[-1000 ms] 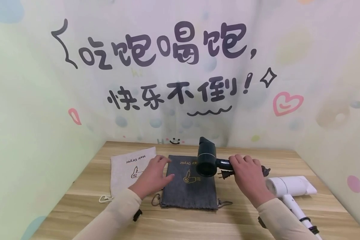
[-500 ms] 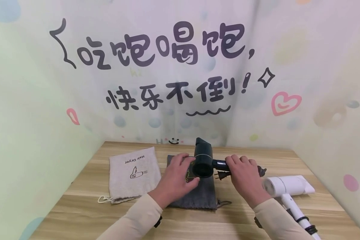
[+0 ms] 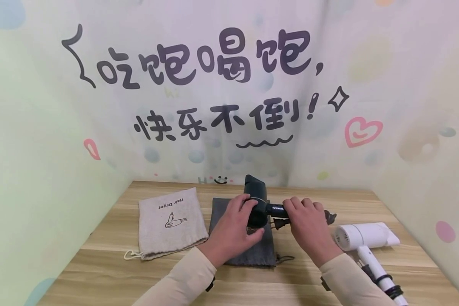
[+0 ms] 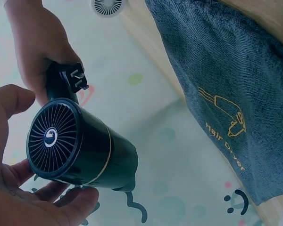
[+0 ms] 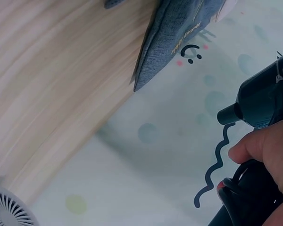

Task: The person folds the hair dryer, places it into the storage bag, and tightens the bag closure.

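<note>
My right hand (image 3: 310,227) grips the handle of a dark green hair dryer (image 3: 257,212), held up above the table; in the right wrist view its black cord (image 5: 243,193) is bunched along the handle. A two-prong plug (image 4: 75,77) sticks out beside that hand. My left hand (image 3: 233,231) is at the dryer's barrel, fingers spread along one side and the thumb standing off from it; whether the fingertips press on it, I cannot tell. Below lies a dark grey drawstring pouch (image 3: 265,248) with a yellow dryer drawing, partly covered by the left hand.
A beige drawstring pouch (image 3: 157,229) printed "Hair Dryer" lies at the left. At the right lies a white hair dryer (image 3: 367,236), its black cord (image 3: 393,291) wrapped round the handle. A printed cloth wall (image 3: 214,161) stands behind the wooden table (image 3: 99,263).
My left hand has moved right, from the left edge of the dark grey pouch to the green dryer's barrel. The right hand holds the dryer nearly still, shifting slightly left in view.
</note>
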### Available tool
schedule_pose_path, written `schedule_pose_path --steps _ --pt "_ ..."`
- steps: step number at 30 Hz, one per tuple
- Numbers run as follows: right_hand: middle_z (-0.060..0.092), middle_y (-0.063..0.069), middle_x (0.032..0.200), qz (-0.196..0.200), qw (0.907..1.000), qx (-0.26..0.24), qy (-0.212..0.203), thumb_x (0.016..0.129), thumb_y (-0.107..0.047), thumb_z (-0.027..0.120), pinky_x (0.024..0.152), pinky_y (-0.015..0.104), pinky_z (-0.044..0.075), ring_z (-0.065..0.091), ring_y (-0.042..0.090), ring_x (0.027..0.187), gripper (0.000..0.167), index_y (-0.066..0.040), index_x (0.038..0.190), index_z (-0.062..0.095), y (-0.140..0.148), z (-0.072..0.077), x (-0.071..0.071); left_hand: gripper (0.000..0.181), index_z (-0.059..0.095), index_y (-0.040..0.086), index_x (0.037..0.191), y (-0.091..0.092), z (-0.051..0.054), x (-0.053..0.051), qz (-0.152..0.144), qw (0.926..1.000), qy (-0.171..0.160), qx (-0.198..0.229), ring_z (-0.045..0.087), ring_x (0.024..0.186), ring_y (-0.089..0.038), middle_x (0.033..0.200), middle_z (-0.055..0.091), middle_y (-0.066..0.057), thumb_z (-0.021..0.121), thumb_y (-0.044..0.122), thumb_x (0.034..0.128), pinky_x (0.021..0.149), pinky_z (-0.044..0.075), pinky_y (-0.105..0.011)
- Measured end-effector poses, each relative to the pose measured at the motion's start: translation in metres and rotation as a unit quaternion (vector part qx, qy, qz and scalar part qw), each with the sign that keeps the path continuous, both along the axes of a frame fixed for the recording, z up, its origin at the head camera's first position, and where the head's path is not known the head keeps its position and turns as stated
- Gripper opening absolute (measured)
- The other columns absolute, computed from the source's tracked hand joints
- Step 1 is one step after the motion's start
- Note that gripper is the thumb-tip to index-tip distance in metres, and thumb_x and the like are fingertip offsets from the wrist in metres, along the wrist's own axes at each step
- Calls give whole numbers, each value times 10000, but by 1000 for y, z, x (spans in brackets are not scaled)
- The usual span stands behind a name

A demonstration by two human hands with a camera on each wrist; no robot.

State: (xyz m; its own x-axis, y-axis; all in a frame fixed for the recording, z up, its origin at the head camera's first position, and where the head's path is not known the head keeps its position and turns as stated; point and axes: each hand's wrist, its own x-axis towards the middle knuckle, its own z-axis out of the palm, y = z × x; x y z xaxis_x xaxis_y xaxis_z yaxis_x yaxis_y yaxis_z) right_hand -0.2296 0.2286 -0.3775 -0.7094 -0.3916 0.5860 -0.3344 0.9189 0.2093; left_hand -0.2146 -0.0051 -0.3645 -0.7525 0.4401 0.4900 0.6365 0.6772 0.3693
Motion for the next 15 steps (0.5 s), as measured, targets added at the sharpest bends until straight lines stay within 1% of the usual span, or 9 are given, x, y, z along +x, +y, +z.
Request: schedule_pose_path --steps 6,8,15 --pt "558 38 891 24 10000 41 -59 755 -40 792 662 439 419 566 301 810 354 -116 1018 567 -5 3 4 640 515 113 1366 2 -2 0 24 9991 369 -215 413 1327 -307 1479 373 -154 786 356 839 907 524 -382" --pt "554 38 890 43 10000 58 -43 752 -42 797 663 438 415 562 301 810 361 -114 1021 567 -7 3 5 632 521 124 1358 2 -3 0 66 9987 445 -249 402 1330 -318 1479 366 -158 792 354 835 891 532 -382" --pt "557 48 876 78 9998 113 169 752 -50 807 645 431 411 555 303 779 356 -101 1007 564 -15 2 8 586 556 143 1308 3 -4 0 258 9976 630 -125 388 1318 -352 1443 378 -171 810 352 823 853 544 -398"
